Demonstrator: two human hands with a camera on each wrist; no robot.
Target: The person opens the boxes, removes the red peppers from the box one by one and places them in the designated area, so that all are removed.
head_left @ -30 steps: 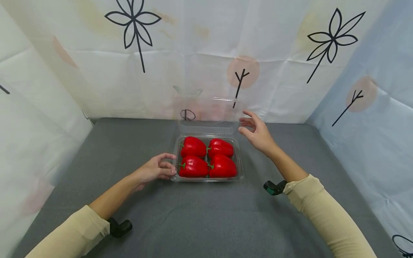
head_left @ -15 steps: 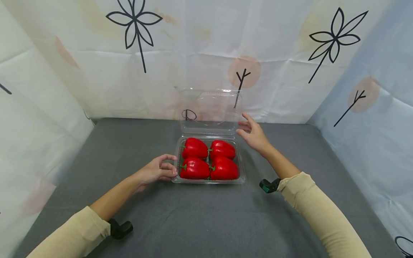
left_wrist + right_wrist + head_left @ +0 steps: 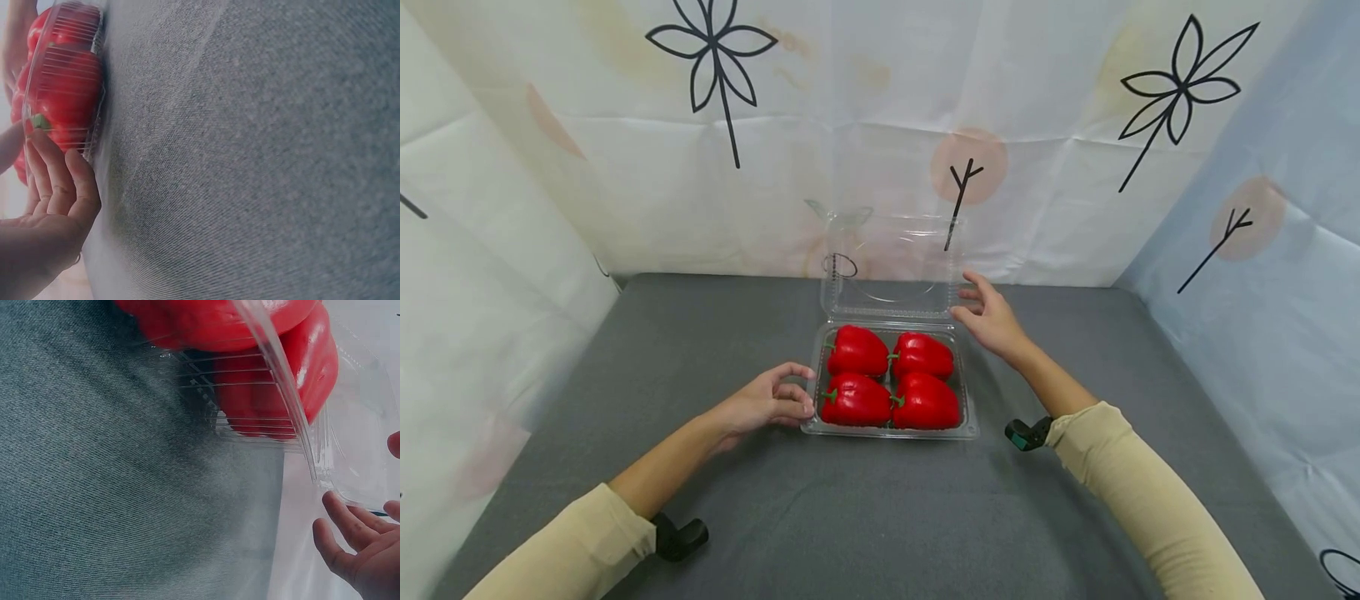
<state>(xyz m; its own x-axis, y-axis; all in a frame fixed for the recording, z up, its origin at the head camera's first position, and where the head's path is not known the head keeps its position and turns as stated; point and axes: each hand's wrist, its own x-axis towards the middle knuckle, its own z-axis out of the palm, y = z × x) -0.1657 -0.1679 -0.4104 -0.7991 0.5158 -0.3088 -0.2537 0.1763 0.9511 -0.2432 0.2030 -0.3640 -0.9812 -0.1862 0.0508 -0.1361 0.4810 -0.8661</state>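
Observation:
Several red bell peppers [image 3: 859,402] with green stems lie in a clear plastic clamshell container [image 3: 891,432]. Its clear lid [image 3: 887,287] stands raised at the back hinge. My left hand [image 3: 767,400] is at the container's left side, fingers loosely bent; in the left wrist view, its fingertips [image 3: 42,139] touch the side wall. My right hand [image 3: 992,321] is beside the lid's lower right edge, fingers spread and loosely bent. In the right wrist view, a fingertip [image 3: 329,499] comes up to the hinge corner; whether it touches is hard to tell.
A grey cloth-covered table [image 3: 880,517] lies under the container. White patterned fabric [image 3: 865,150] hangs behind and at both sides, close behind the lid. Black wrist devices [image 3: 679,537] sit below both sleeves.
The container has shifted slightly towards me and to the right. The lid leaned further back, then came slightly forward. My right hand has moved a little down; my left follows the container slightly.

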